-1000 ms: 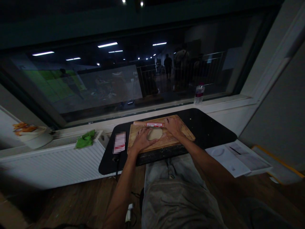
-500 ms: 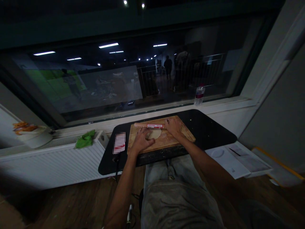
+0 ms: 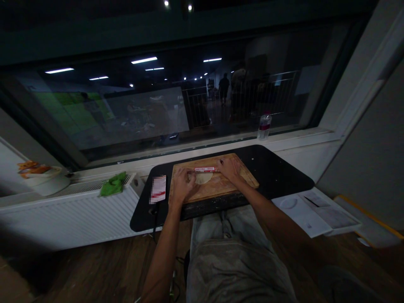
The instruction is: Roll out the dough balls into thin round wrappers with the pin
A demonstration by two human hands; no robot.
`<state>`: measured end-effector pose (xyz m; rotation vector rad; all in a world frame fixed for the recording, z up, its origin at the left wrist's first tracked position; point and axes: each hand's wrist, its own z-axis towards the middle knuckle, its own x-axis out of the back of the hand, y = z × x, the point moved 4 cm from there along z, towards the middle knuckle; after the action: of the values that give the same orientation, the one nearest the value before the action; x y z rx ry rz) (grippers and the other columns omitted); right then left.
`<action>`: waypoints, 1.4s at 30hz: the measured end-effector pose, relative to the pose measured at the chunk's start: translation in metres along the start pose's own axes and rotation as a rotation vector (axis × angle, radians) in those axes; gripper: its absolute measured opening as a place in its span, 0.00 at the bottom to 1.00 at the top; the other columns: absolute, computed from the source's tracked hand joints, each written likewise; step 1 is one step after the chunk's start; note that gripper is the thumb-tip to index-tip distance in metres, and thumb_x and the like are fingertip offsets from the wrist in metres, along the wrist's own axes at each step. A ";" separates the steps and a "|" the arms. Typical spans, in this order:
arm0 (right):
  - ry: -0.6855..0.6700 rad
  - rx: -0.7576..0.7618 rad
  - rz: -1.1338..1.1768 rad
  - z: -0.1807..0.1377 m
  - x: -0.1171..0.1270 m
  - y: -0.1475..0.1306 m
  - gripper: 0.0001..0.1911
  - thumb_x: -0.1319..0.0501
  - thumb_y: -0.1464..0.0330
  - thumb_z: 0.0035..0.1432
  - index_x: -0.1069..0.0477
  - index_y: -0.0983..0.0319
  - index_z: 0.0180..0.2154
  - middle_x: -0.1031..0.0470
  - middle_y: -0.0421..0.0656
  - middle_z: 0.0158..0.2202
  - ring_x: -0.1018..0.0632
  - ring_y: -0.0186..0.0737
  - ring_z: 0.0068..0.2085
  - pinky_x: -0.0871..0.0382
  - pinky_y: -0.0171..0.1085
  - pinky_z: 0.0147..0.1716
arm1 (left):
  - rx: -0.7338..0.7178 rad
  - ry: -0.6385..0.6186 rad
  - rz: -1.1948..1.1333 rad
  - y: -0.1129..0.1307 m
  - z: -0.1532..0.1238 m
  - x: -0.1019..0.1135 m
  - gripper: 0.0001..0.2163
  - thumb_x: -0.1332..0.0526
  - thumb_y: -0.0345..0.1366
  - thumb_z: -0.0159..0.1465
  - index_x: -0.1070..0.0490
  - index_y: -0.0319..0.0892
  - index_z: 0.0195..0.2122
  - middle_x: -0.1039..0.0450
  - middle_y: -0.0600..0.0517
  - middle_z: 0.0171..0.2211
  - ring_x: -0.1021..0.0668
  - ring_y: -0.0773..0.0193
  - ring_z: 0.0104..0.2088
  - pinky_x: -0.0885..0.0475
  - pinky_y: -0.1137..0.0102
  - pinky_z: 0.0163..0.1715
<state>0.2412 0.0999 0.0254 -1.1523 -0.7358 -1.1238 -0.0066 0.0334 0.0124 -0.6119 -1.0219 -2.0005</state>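
Observation:
A wooden rolling pin (image 3: 205, 169) with a red and white label lies crosswise on the wooden cutting board (image 3: 221, 191). My left hand (image 3: 182, 183) is closed at its left end, covering that end. My right hand (image 3: 228, 168) grips the right end with curled fingers. Just on the near side of the pin, and partly beneath it, is a flat, pale piece of dough (image 3: 204, 179). The dough's left edge is close to my left thumb.
The board rests on a black table (image 3: 277, 172). A phone-like item (image 3: 158, 188), partly pixelated, lies left of it. Beyond are a green cloth (image 3: 112, 185) on the radiator (image 3: 78, 219), a water bottle (image 3: 264, 127) on the sill, and a white box (image 3: 303, 212) at right.
My left hand has drawn back left from the dough, and its spread fingers have closed on the rolling pin's left end. The pin has shifted slightly nearer; my right hand stays on it.

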 end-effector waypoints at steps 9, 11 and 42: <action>-0.062 0.026 -0.002 -0.004 0.000 -0.005 0.20 0.40 0.60 0.76 0.11 0.58 0.53 0.11 0.54 0.51 0.13 0.52 0.55 0.26 0.38 0.50 | 0.101 -0.021 0.196 -0.014 -0.001 -0.009 0.18 0.48 0.40 0.80 0.19 0.45 0.56 0.19 0.40 0.60 0.23 0.44 0.66 0.28 0.47 0.69; -0.078 0.040 -0.010 -0.005 0.001 -0.006 0.19 0.41 0.61 0.76 0.12 0.58 0.54 0.11 0.53 0.53 0.14 0.52 0.56 0.26 0.39 0.51 | 0.065 -0.049 0.225 -0.014 -0.001 -0.013 0.19 0.50 0.40 0.81 0.19 0.46 0.55 0.18 0.41 0.60 0.24 0.45 0.68 0.30 0.48 0.71; -0.041 0.232 -0.181 -0.066 0.020 -0.003 0.23 0.50 0.67 0.81 0.19 0.67 0.61 0.17 0.58 0.62 0.18 0.52 0.63 0.30 0.41 0.62 | 0.074 -0.273 0.503 0.014 -0.020 0.006 0.21 0.54 0.34 0.83 0.18 0.39 0.54 0.16 0.38 0.59 0.19 0.48 0.67 0.25 0.55 0.65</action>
<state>0.2393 0.0306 0.0258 -0.9285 -0.9912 -1.1331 0.0004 0.0089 0.0116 -1.0111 -0.9756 -1.4597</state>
